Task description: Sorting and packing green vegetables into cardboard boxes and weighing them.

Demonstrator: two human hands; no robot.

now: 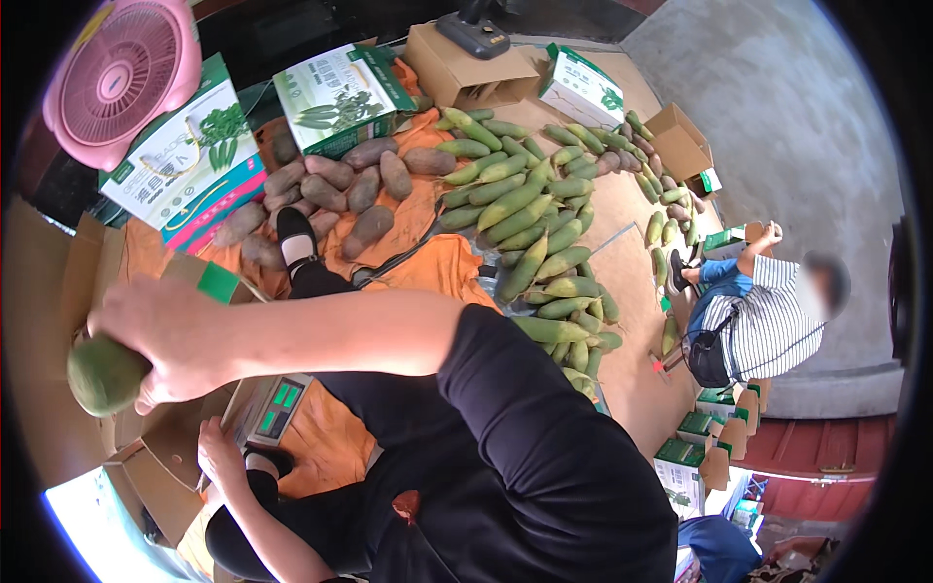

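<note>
My right hand (180,335) grips a green radish (102,374), its rounded end toward me, at the far left above open cardboard boxes. Lower down, my left hand (224,457) is beside a cardboard box (165,476) and the edge of a scale (262,408) with green-lit displays. Its fingers look loosely bent and apart, with nothing seen in them. A large heap of green radishes (525,209) lies on the floor, past my right arm. Next to it, brownish-purple root vegetables (364,189) lie on an orange cloth (437,272).
Printed cartons (335,92) and a pink fan (121,83) stand along the upper left. An open brown box (466,68) is at the top. At the right sits another person (758,316) in a striped shirt, near more vegetables. Several green-and-white cartons (680,466) stand at lower right.
</note>
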